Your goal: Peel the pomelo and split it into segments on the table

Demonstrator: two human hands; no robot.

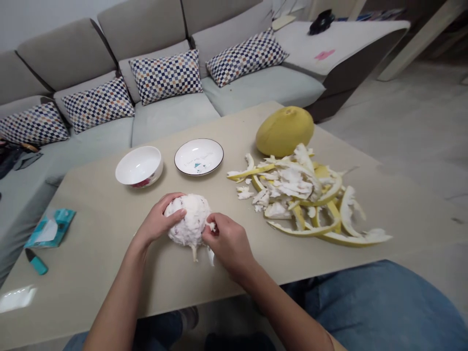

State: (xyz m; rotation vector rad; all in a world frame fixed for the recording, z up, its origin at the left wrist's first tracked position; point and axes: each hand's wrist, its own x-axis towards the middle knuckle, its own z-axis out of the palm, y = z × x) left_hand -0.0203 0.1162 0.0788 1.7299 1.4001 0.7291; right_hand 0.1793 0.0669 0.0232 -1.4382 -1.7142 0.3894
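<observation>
A peeled pomelo (192, 214), covered in white pith with pinkish spots, rests on the table in front of me. My left hand (161, 219) is wrapped round its left side, thumb on top. At the fruit's right side, my right hand (226, 243) pinches a small white bit of pith (211, 225) between thumb and fingers. A strip of pith hangs from the lower edge of the pomelo. To the right lies a heap of yellow-and-white peel strips (325, 234), with a whole unpeeled pomelo (285, 131) behind it.
Beyond the peeled fruit stand a white bowl (139, 165) and a dark-rimmed white plate (199, 157). On the table's left side lie a teal tissue pack (62, 224) and a teal-handled knife in a dark cover (36, 262). A grey sofa (175, 114) with checked cushions runs behind the table.
</observation>
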